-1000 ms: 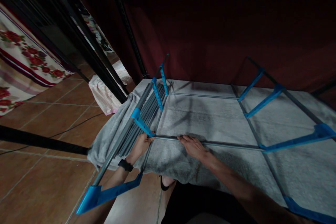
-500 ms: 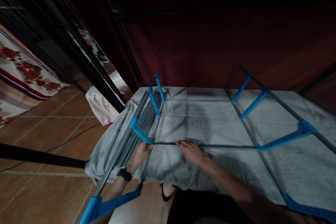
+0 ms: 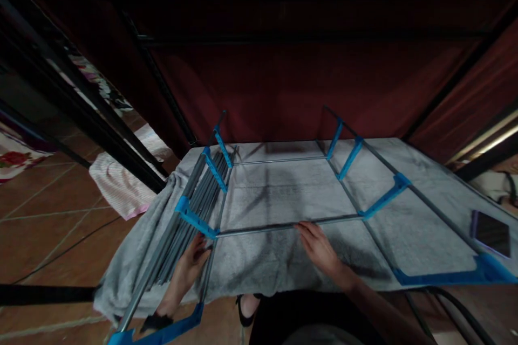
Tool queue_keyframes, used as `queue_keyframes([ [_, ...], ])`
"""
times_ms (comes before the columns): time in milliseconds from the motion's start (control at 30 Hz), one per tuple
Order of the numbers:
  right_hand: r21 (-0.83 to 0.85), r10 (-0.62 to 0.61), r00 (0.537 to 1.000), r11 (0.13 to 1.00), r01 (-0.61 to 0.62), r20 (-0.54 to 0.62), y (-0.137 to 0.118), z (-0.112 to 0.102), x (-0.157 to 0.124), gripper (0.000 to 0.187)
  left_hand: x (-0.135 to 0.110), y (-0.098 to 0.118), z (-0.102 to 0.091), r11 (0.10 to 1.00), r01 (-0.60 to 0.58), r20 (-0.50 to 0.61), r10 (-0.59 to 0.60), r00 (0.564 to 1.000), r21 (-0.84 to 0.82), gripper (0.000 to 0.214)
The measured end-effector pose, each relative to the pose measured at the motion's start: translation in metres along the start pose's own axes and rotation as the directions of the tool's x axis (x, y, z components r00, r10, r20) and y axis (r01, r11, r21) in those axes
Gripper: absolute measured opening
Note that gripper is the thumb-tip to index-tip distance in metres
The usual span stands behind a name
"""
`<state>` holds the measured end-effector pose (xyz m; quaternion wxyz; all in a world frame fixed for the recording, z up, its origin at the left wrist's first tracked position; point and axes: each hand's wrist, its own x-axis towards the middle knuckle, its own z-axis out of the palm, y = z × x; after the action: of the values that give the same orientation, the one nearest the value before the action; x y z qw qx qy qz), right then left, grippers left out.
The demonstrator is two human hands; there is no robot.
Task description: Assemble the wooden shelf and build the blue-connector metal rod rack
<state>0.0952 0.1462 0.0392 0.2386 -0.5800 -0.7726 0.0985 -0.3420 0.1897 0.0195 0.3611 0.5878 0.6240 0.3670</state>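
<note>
A folding drying rack of grey metal rods and blue plastic brackets lies over a grey towel. My left hand rests beside the blue bracket at the left end of the near cross rod, fingers curled against the frame next to a bundle of folded grey rods. My right hand lies on the towel with its fingertips on that same cross rod, fingers stretched and apart. A dark band sits on my left wrist.
A dark phone lies on the towel at the right edge. A pink-striped cloth lies on the tiled floor to the left. Black metal posts stand at left, with a dark red curtain behind the rack.
The view has swung to the right, bringing the phone into sight. My right hand has slid rightward along the cross rod; my left hand has dropped slightly lower beside the bracket.
</note>
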Motion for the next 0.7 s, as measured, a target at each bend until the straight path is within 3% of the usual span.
queue_keyframes([
  [133,0.049,0.1,0.988,0.994,-0.095,-0.119,0.031,0.005,-0.079,0.039,-0.01,-0.034,-0.002,0.977,-0.075,-0.076,0.092,0.993,0.197,0.051],
  [267,0.064,0.141,0.957,0.99,-0.129,-0.252,0.056,0.004,-0.133,0.035,-0.012,-0.043,0.002,0.884,-0.202,-0.07,0.254,0.965,0.421,0.045],
  [367,0.079,0.15,0.941,0.988,-0.133,-0.303,0.062,-0.003,-0.139,0.03,-0.01,-0.042,0.004,0.845,-0.221,-0.045,0.276,0.96,0.488,0.044],
  [567,0.011,0.256,0.947,0.966,-0.259,-0.191,0.059,-0.01,-0.117,0.027,-0.008,-0.039,-0.002,0.857,-0.236,-0.009,0.27,0.963,0.458,0.044],
  [700,0.089,0.232,0.949,0.972,-0.218,-0.213,0.065,-0.007,-0.115,0.025,-0.021,-0.015,-0.008,0.901,-0.194,-0.026,0.221,0.975,0.387,0.042],
])
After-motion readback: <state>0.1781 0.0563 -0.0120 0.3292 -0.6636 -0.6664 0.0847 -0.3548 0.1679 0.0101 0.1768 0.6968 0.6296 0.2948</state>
